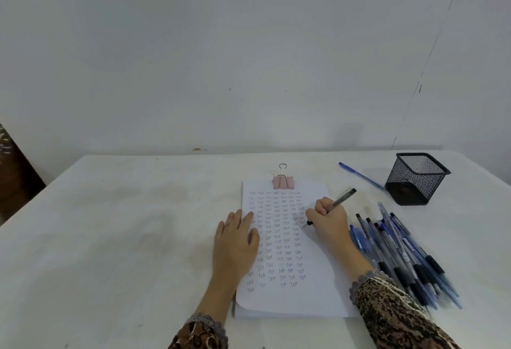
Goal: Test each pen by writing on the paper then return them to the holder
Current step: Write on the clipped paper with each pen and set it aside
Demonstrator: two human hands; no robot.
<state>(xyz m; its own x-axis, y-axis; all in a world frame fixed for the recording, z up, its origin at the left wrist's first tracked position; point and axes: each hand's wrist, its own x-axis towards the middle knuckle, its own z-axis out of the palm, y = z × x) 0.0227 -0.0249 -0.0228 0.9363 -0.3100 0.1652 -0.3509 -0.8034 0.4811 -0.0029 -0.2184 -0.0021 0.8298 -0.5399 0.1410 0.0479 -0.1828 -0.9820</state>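
A white paper pad (pixel 312 296) covered with rows of small handwritten words lies in front of me, held at the top by a pink binder clip (pixel 283 181). My left hand (pixel 237 241) lies flat, fingers spread, on the pad's left edge. My right hand (pixel 329 217) grips a clear pen with black ends (pixel 343 196), its tip touching the paper at the right side of the rows. A black mesh pen holder (pixel 416 178) stands at the back right and looks empty. A pile of blue and black pens (pixel 403 254) lies to the right of the pad.
One blue pen (pixel 359 174) lies alone between the pad and the holder. The white table (pixel 124 224) meets a plain wall at the back. A dark object (pixel 13 171) stands beyond the table's left edge.
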